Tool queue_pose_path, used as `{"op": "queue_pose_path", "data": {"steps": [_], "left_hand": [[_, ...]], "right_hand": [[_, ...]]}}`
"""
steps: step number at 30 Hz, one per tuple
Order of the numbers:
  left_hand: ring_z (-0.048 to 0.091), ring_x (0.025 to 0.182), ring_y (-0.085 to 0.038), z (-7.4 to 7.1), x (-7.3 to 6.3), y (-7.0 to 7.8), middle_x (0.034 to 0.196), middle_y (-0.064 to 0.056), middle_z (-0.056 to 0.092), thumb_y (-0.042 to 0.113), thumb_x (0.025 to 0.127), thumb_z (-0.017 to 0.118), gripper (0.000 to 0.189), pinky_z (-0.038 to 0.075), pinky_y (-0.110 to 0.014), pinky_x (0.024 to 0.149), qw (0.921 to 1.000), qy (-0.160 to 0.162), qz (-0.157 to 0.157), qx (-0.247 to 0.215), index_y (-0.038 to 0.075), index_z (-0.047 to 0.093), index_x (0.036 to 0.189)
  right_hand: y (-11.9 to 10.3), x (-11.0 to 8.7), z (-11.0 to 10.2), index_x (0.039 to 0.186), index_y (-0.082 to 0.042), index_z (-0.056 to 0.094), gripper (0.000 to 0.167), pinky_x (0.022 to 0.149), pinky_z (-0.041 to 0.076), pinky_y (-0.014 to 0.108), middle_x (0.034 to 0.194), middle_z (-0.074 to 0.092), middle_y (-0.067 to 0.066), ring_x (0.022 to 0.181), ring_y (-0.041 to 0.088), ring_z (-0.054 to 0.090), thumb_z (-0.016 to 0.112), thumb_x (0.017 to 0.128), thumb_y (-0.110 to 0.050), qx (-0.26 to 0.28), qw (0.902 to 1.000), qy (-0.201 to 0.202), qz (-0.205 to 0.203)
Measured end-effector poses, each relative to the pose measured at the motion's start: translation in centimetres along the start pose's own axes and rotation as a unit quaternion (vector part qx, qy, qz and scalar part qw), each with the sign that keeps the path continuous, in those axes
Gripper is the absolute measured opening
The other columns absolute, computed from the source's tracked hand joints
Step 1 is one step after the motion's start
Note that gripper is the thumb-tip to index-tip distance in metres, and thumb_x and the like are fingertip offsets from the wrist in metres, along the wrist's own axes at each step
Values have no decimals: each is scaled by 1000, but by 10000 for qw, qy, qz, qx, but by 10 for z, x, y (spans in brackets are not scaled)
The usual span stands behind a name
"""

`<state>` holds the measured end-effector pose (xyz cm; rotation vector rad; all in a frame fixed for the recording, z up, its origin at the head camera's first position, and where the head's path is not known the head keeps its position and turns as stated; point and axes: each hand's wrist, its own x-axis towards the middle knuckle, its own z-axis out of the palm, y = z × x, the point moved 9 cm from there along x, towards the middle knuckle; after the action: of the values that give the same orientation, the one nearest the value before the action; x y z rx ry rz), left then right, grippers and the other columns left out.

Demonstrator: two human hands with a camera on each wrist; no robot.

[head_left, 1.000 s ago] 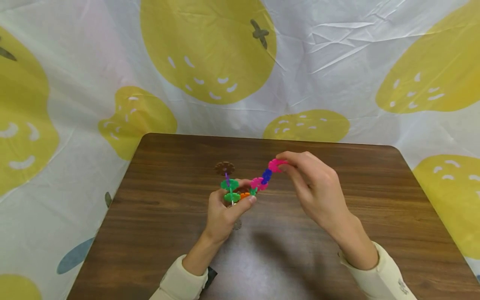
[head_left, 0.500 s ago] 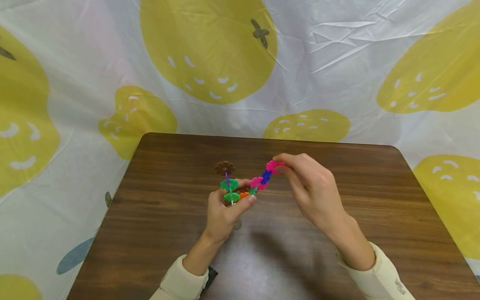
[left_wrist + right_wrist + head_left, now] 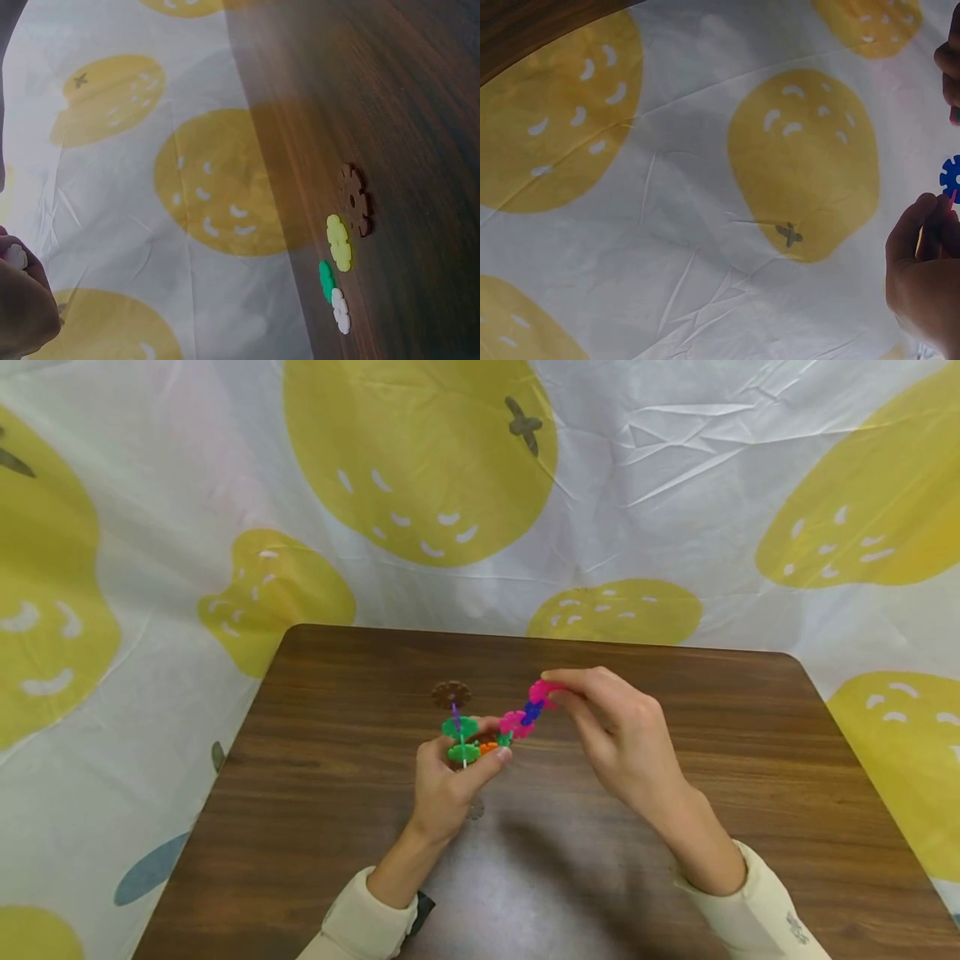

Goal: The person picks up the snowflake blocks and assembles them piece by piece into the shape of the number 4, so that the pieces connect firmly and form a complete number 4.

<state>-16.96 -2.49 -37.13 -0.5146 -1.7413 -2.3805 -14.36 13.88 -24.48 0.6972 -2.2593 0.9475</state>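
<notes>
In the head view my left hand (image 3: 450,785) grips a linked chain of notched plastic discs above the table, its thumb beside an orange disc (image 3: 487,748). Two green discs (image 3: 460,727) and a brown disc (image 3: 451,694) rise along the left of the build. To the right, a pink disc (image 3: 516,723) joins a blue disc (image 3: 532,712), which meets another pink disc (image 3: 542,693). My right hand (image 3: 630,747) pinches that upper pink disc between thumb and fingers. The right wrist view shows the blue disc (image 3: 951,178) just above my right hand's fingertips.
A brown wooden table (image 3: 337,793) lies below, with a patterned cloth (image 3: 600,485) behind it. A greyish disc (image 3: 475,808) shows below my left hand. The left wrist view has brown, yellow (image 3: 339,242), green and white discs in a row, overlapping the table.
My right hand has shifted slightly left, towards my left hand, still pinching the upper pink disc; the pink and blue discs have moved slightly with it. My left hand stays nearly in place.
</notes>
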Motion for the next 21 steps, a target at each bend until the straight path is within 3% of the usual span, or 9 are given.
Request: {"op": "queue_pose_path", "data": {"steps": [5, 13, 16, 21], "left_hand": [[69, 82, -6, 3, 0, -1, 100, 2, 76, -3, 83, 74, 33, 58, -20, 72, 9998, -191, -93, -62, -12, 68, 114], [69, 74, -9, 5, 1, -4, 99, -2, 77, -1, 89, 69, 33, 56, -21, 62, 9983, -289, -308, -405, -15, 64, 119], [68, 72, -9, 3, 2, -6, 93, 5, 77, 0, 92, 67, 29, 58, -23, 62, 9983, -189, -380, -410, -15, 65, 117], [68, 68, -9, -1, 1, -8, 85, 7, 76, -1, 92, 68, 24, 60, -26, 62, 9986, 98, -410, -312, -14, 68, 112]], "right_hand": [[-1, 2, 0, 114, -6, 75, 25, 91, 49, 11, 100, 78, 2, 95, 13, 70, 74, 90, 3, -39, 10000, -72, -29], [-4, 4, 0, 114, -8, 76, 26, 81, 48, 15, 97, 77, 0, 89, 11, 67, 76, 89, 1, -99, 9998, -15, -197], [-6, 4, 3, 114, -7, 76, 26, 81, 47, 15, 96, 77, 0, 89, 12, 67, 76, 89, 2, -64, 9996, 11, -267], [-9, 4, 7, 113, -6, 76, 27, 80, 48, 16, 94, 77, 1, 87, 13, 67, 76, 87, 3, -27, 9992, 16, -396]]}}
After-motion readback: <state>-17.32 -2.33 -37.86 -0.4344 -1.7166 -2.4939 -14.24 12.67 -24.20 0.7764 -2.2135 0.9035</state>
